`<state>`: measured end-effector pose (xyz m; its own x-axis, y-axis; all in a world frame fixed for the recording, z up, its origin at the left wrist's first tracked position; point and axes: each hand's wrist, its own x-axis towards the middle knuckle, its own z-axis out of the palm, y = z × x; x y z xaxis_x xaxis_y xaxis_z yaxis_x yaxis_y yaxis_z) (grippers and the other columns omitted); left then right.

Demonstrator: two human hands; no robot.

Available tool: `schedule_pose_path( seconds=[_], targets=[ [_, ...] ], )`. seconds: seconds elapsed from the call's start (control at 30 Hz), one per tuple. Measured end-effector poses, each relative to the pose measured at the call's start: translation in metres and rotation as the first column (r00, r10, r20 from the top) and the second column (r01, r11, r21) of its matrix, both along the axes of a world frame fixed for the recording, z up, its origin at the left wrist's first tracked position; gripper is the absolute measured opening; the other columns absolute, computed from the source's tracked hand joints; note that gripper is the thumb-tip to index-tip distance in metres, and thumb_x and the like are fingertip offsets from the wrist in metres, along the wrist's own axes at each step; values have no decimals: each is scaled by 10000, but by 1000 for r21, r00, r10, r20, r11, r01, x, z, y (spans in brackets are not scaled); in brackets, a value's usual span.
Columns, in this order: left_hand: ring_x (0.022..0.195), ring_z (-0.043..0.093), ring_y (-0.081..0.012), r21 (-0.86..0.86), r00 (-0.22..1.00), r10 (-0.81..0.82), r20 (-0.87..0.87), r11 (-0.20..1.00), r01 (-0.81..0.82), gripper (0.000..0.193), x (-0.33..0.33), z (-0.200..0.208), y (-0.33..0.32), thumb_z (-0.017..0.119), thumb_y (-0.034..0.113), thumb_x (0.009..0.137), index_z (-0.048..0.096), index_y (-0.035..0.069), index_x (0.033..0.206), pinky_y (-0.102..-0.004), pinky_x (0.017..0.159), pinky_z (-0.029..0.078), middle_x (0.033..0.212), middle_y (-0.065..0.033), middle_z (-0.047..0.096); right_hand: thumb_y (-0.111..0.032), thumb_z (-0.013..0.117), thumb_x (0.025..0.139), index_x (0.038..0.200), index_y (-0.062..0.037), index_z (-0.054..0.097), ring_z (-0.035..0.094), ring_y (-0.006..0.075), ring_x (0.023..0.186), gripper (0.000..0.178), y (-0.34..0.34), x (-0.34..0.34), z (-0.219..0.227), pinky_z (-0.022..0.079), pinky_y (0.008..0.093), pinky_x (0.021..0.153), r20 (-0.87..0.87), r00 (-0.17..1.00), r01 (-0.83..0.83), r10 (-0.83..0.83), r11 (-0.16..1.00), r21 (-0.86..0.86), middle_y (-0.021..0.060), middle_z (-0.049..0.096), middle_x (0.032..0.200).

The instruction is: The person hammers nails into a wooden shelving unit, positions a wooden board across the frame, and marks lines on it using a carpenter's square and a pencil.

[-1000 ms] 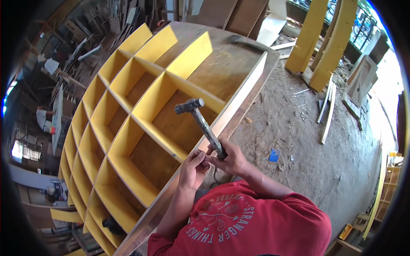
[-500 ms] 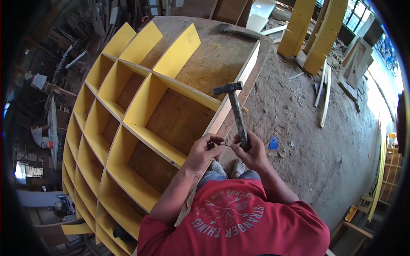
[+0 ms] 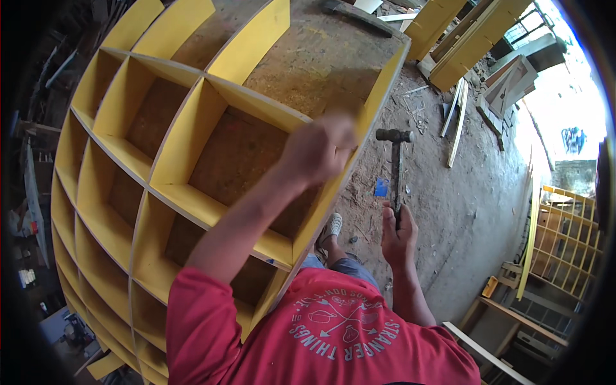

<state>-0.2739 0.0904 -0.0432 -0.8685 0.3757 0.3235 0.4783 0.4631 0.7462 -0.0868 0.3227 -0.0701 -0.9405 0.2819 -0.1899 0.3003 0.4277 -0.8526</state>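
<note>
My left hand [image 3: 321, 149] is curled closed over the right side board [image 3: 375, 101] of a large yellow wooden lattice frame [image 3: 249, 50]. Its fingertips are blurred, and I cannot make out what they hold. Out to the right, my right hand [image 3: 399, 236] grips a hammer [image 3: 396, 170] low on its handle, head up, apart from the frame. The frame's cells are open at the top, with brown board showing at the bottom of several.
Thin wood strips [image 3: 457, 122] lie on the dusty floor [image 3: 449, 212] with scattered chips and a blue scrap [image 3: 381, 187]. Yellow boards [image 3: 471, 48] lean at the back right. A yellow slatted frame [image 3: 568, 224] stands far right. A dark bar [image 3: 359, 18] lies across the frame's far end.
My hands, together before, have moved apart. The left has gone up and forward over the side board; the right has swung the hammer out to the right. The view has shifted.
</note>
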Motion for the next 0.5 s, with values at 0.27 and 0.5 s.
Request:
schedule_pose_path(
  seconds=[0.27, 0.5],
  targets=[
    [889, 734, -397, -204, 997, 77, 19, 976, -72, 170, -80, -45, 11, 633, 225, 996, 630, 56, 972, -520, 793, 575, 929, -171, 749, -218, 664, 1046, 1396, 28, 589, 630, 215, 654, 434, -14, 11, 25, 514, 372, 638, -53, 998, -19, 45, 910, 414, 115, 638, 766],
    [851, 744, -398, -180, 998, 63, -16, 982, -65, 206, -85, -49, 12, 621, 248, 1009, 608, 42, 1011, -522, 772, 581, 896, -208, 752, -201, 661, 1049, 1405, 54, 568, 699, 274, 705, 447, -19, 4, 27, 537, 395, 666, 56, 981, -190, 188, 837, 514, 156, 684, 818]
  ],
)
